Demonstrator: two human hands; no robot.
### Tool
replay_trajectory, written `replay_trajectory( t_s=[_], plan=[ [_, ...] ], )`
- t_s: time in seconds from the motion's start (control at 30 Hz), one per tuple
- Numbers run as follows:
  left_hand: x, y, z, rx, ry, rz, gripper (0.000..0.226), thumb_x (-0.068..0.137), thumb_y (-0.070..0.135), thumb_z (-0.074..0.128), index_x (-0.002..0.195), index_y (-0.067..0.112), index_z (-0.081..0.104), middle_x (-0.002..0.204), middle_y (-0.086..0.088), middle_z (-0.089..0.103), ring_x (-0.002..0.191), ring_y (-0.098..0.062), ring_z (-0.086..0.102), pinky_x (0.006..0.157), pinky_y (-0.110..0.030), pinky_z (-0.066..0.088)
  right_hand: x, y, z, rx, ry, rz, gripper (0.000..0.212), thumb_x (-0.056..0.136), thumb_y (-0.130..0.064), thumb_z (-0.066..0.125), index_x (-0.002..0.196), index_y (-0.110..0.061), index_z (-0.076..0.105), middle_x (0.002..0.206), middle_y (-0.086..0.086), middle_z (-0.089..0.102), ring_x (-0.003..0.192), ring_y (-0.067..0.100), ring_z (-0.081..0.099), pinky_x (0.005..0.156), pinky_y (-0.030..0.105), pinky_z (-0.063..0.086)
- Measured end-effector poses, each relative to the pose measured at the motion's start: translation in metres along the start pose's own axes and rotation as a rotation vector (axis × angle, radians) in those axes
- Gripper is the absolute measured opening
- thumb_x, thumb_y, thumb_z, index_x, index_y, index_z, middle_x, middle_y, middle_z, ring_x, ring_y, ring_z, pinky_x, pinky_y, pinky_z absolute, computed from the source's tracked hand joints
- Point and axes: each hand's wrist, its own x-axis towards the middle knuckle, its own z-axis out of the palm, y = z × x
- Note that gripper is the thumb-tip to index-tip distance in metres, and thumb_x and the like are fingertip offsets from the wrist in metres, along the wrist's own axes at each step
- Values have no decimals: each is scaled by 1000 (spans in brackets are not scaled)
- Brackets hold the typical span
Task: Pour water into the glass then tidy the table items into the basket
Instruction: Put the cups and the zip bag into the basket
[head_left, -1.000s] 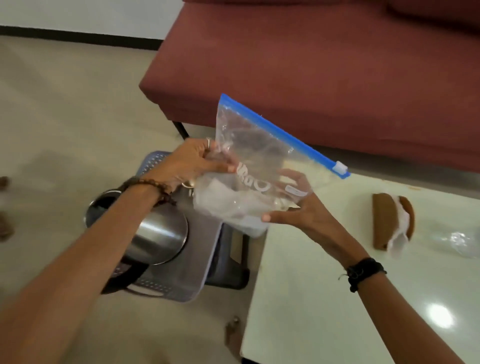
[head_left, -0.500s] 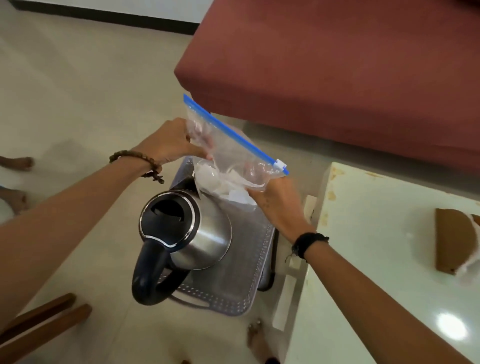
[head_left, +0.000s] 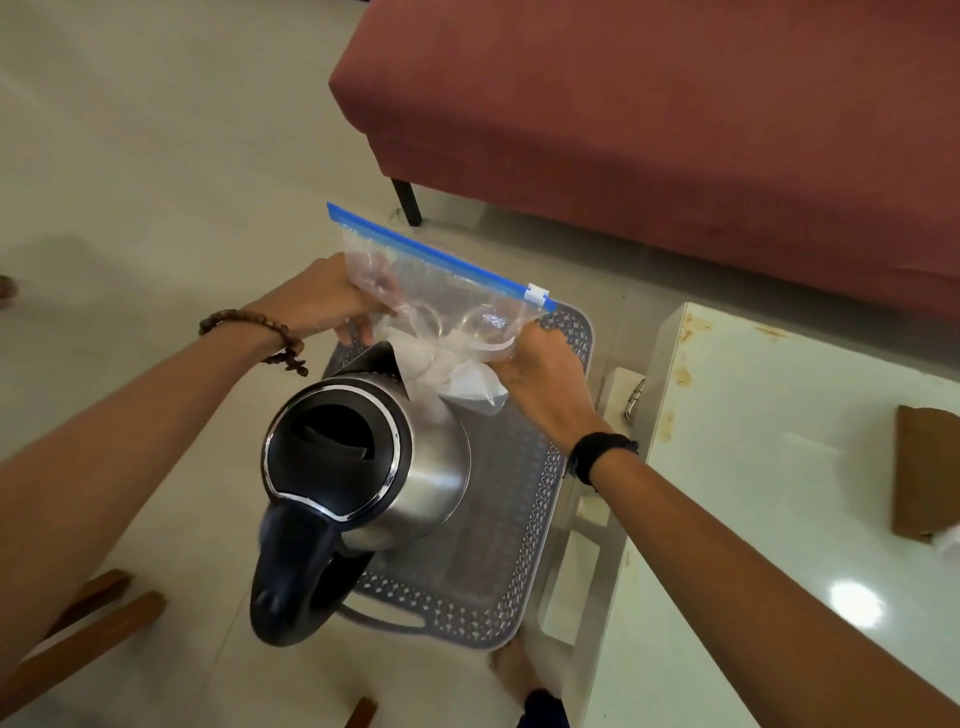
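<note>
A clear zip bag (head_left: 441, 306) with a blue slider top holds white and clear items. My left hand (head_left: 322, 299) grips its left edge and my right hand (head_left: 540, 369) grips its lower right corner. The bag hangs just above the far end of a grey perforated basket (head_left: 498, 566) on the floor. A steel kettle (head_left: 363, 467) with a black lid and handle stands inside the basket, right below the bag's bottom. No glass can be made out apart from the clear items in the bag.
A white table (head_left: 779, 467) stands to the right of the basket, with a brown folded item (head_left: 924, 473) near its right edge. A red sofa (head_left: 675, 119) fills the far side. Wooden legs (head_left: 88, 623) show at the lower left, and a foot (head_left: 514, 670) below the basket.
Both hands have carried the bag from beside the table's edge leftward and down over the basket. It now sits lower, nearly touching the kettle's spout side.
</note>
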Motion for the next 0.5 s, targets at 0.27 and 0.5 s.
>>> replay_trajectory(
  t_s=[0.27, 0.5],
  plan=[
    [0, -11, 12, 200, -272, -135, 71, 48, 69, 64, 75, 3, 62, 73, -10, 55, 65, -19, 54, 61, -22, 44, -2, 2, 5, 123, -237, 71, 49, 78, -40, 70, 113, -7, 61, 102, 10, 68, 92, 25, 63, 85, 42, 51],
    [10, -22, 20, 164, -288, -195, 21, 82, 38, 64, 68, 29, 50, 69, 10, 49, 63, -3, 45, 61, -16, 36, -1, 5, 9, 37, -178, 27, 42, 83, -41, 63, 111, -10, 60, 92, 6, 66, 82, 24, 62, 78, 38, 51]
  ],
)
